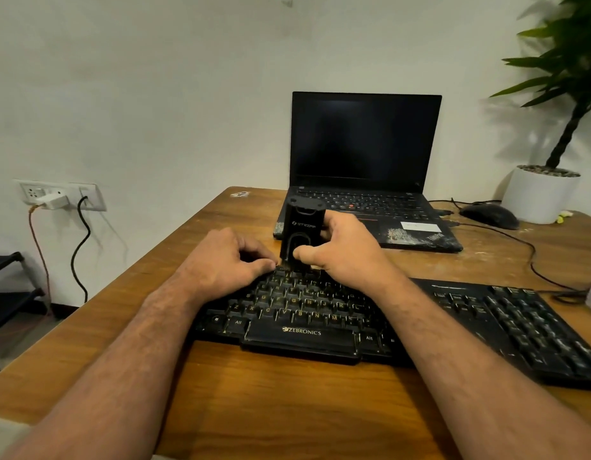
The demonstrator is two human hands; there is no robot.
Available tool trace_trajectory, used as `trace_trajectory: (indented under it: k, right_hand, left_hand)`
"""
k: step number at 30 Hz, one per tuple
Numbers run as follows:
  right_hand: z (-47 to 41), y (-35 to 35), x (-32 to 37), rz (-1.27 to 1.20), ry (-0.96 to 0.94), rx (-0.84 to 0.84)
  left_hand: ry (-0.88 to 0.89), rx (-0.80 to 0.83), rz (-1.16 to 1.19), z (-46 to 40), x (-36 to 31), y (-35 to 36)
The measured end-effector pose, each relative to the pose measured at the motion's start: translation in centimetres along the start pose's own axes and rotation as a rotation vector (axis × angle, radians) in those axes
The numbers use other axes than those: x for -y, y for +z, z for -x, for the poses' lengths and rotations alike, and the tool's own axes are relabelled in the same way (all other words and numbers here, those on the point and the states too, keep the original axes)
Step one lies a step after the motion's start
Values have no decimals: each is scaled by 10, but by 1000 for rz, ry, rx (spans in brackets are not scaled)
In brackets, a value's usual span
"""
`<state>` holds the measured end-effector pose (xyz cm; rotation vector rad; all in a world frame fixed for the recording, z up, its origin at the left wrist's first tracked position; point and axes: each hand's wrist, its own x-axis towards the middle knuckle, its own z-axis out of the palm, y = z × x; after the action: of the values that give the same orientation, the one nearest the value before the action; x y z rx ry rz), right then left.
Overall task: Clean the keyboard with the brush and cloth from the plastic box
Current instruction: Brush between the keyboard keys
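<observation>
Fingers (324, 224) grip upright brush (302, 237), seemingly touching keyboard (307, 313).

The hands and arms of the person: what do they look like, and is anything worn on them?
Both forearms are bare up to the bottom edge of the picture, and hairy; no sleeve shows. The left hand and the right hand wear no gloves. No watch, bracelet or ring is visible on the wrists or on the fingers that show.

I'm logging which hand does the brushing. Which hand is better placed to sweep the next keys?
Right. The right hand grips the upright black brush, its bristles on the keyboard's top rows. The left hand only rests curled on the keys beside it.
</observation>
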<state>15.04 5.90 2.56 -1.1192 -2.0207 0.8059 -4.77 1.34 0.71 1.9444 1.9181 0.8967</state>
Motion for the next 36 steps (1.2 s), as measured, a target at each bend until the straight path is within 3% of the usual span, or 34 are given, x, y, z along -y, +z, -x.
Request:
trace_trajectory:
  k: [5,10,15,21,27,31,36]
  right_hand:
    - [4,-30,-7,134,72,-18]
    - [12,-29,-9,-7,41,-3]
    - [15,-34,-7,57,38,-22]
    - [26,-54,-13,-33,28,60]
    - [13,-36,-20,79,53,-106]
    - [10,-25,-15,-62,26,13]
    - [11,-38,-19,52,36,7]
  left_hand:
    - [-15,21,32,0,2,1]
    - [-10,24,41,0,2,0]
    - [-8,24,51,3,1,0]
    - [-4,37,21,1,2,0]
    - [19,24,4,0,2,1]
    - [19,24,-10,-1,2,0]
    - [27,14,2,-2,2,1]
